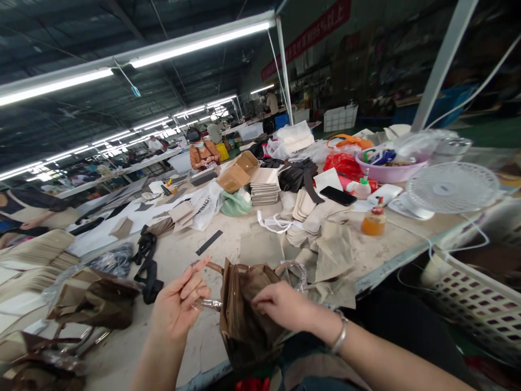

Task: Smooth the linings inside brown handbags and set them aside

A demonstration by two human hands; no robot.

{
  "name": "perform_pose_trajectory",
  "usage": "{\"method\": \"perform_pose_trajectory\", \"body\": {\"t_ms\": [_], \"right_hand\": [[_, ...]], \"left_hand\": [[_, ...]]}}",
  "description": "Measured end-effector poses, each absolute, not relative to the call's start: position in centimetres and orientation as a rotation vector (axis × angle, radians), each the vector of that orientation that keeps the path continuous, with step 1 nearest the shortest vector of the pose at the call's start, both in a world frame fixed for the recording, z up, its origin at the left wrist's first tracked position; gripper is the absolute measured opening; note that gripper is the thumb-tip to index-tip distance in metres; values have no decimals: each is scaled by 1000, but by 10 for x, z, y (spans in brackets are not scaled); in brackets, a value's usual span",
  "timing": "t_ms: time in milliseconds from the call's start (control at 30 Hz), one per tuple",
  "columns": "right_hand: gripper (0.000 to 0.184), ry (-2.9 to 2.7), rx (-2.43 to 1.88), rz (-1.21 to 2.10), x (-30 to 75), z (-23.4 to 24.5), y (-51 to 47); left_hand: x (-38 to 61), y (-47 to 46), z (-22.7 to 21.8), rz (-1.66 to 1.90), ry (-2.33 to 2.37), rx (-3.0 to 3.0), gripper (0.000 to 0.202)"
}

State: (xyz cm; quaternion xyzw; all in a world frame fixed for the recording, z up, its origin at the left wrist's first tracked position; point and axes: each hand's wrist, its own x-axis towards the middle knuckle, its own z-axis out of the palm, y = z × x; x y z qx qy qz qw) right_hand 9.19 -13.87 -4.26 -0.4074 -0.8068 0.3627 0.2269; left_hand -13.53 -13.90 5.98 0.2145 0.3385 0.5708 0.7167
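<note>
A brown bag [244,317] stands upright at the near edge of the table [260,247], between the person's 2 hands; the left hand [179,307] is just left of it, its fingers [194,285] held long and close together, thumb against them, pinching the bag's clear-wrapped handle [212,304]; the right hand [280,304] lies on the bag's top from the right, its fingers curled down and pressed into the brown folds, a metal bracelet [340,334] on the wrist; whether the thumb grips from the far side cannot be told. Left of the bag, more brown bags [95,301] lie slumped, with black straps [148,266] beside them and 1 black strip [209,242] flat on the table further back. Beyond the bag lie loose tan pieces [334,252]; further off are a stack of flat sheets [264,187], a cardboard box [238,171], a black phone [337,195], a small orange bottle [373,220], a pink basin [391,172] and a white fan [451,187]. A white basket [480,304] sits below the table at right; another person [203,152] sits at the far end.
</note>
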Motion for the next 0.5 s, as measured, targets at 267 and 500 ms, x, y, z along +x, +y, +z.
{"method": "perform_pose_trajectory", "body": {"t_ms": [267, 500], "right_hand": [[58, -2072, -1689, 631, 155, -86, -96], [20, -2226, -1594, 740, 146, -72, -92]], "left_hand": [[-152, -147, 52, 1270, 735, 457, 33], [-155, -149, 70, 1259, 770, 505, 39]]}}
